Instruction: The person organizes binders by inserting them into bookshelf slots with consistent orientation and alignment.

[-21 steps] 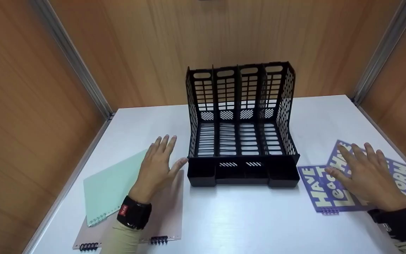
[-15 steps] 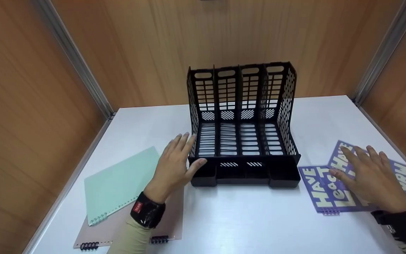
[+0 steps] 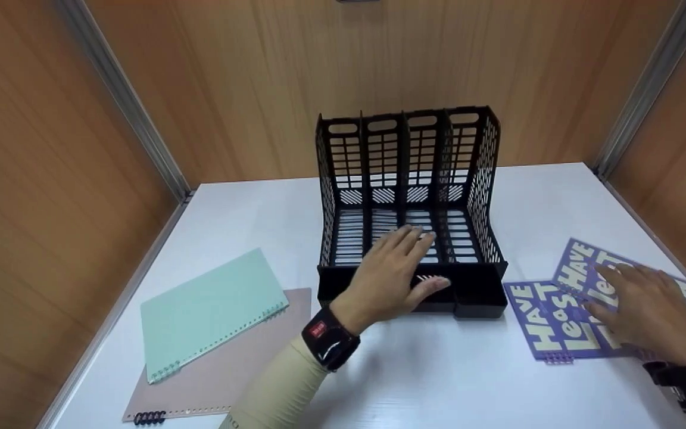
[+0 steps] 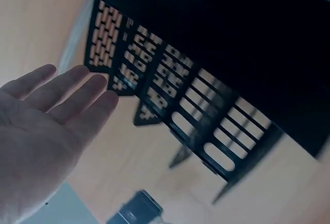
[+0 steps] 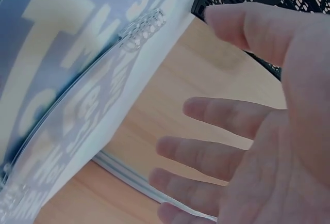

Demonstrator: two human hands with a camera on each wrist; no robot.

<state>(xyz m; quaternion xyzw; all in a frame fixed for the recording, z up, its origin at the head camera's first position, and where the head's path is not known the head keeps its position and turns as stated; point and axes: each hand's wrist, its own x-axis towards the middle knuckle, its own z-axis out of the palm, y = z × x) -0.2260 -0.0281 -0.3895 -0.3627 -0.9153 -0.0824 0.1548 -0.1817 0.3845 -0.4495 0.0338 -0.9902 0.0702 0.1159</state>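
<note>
My left hand point(image 3: 386, 279) reaches across the front of a black desk file organizer point(image 3: 477, 292), fingers extended and holding nothing. In the left wrist view that hand point(image 4: 56, 121) shows an empty palm beside the organizer's grid walls point(image 4: 105, 35). On the right, my right hand point(image 3: 655, 310) hovers over two purple spiral notebooks point(image 3: 527, 316) with large pale lettering, which overlap each other. The right wrist view shows the right hand point(image 5: 247, 126) with spread fingers, apart from the lettered notebook cover point(image 5: 56, 38).
A mint-green spiral notebook point(image 3: 212, 316) lies at an angle on a pink spiral notebook point(image 3: 259, 357) at the left of the white table point(image 3: 414, 381). Wooden panels point(image 3: 200, 89) enclose the back and sides, with metal corner posts point(image 3: 134, 107).
My left hand has swept right, from over the mint-green and pink notebooks to the organizer's front. My right hand has shifted slightly right and down over the purple notebooks.
</note>
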